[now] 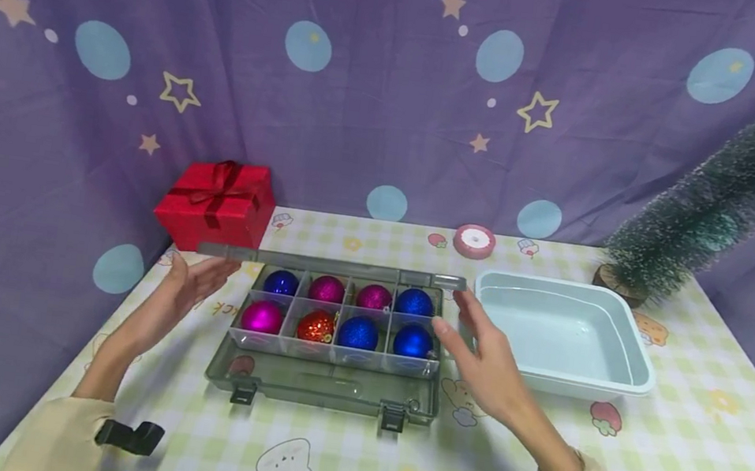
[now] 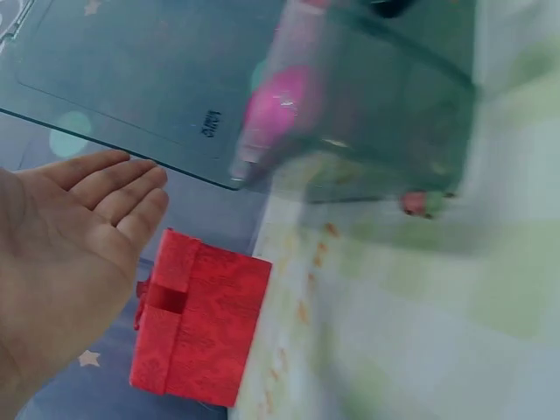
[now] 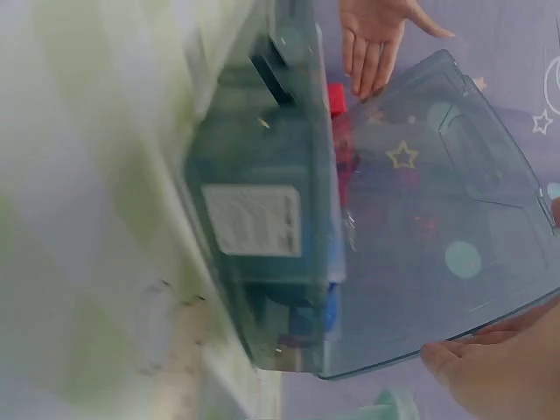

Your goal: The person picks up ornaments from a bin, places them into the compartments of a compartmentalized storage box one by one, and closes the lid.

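A see-through grey-green plastic storage box (image 1: 322,381) stands on the table, its lid (image 1: 358,270) raised and seen nearly edge-on in the head view. Inside, a divided tray (image 1: 305,348) holds several Christmas baubles: blue (image 1: 412,341), magenta (image 1: 262,317) and glittery red-orange (image 1: 316,326). My left hand (image 2: 87,236) is at the lid's left side, palm up, fingers straight, fingertips right at the edge. On the other side my right hand (image 1: 492,366) holds the lid's right edge, the thumb (image 3: 442,354) along it and the fingers partly behind the clear plastic.
Right of the box sits a pale blue plastic basin (image 1: 551,382). A red gift box (image 1: 213,206) with a ribbon stands at the back left. Toward the back are a pink ribbon spool (image 1: 474,242) and a frosted miniature Christmas tree (image 1: 720,193). A purple curtain (image 1: 377,132) hangs behind.
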The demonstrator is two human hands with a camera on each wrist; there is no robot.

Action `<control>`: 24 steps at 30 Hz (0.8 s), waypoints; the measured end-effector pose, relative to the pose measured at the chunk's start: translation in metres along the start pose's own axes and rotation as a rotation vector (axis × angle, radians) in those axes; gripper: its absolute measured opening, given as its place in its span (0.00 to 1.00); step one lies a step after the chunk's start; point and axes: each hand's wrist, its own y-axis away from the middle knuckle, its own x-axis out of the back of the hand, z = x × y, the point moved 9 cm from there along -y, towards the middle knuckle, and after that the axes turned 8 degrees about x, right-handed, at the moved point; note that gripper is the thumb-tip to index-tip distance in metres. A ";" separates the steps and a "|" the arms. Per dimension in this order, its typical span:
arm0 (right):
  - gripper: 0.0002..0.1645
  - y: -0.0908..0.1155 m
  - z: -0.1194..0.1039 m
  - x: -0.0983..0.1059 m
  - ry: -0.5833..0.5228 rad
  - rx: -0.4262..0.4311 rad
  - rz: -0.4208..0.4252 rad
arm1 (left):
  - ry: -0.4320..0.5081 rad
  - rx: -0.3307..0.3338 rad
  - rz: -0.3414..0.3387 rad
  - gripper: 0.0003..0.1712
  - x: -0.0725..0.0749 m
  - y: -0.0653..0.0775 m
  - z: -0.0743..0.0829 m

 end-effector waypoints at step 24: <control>0.40 0.051 0.014 -0.012 0.091 0.062 0.040 | -0.077 0.018 0.010 0.37 -0.016 0.055 -0.033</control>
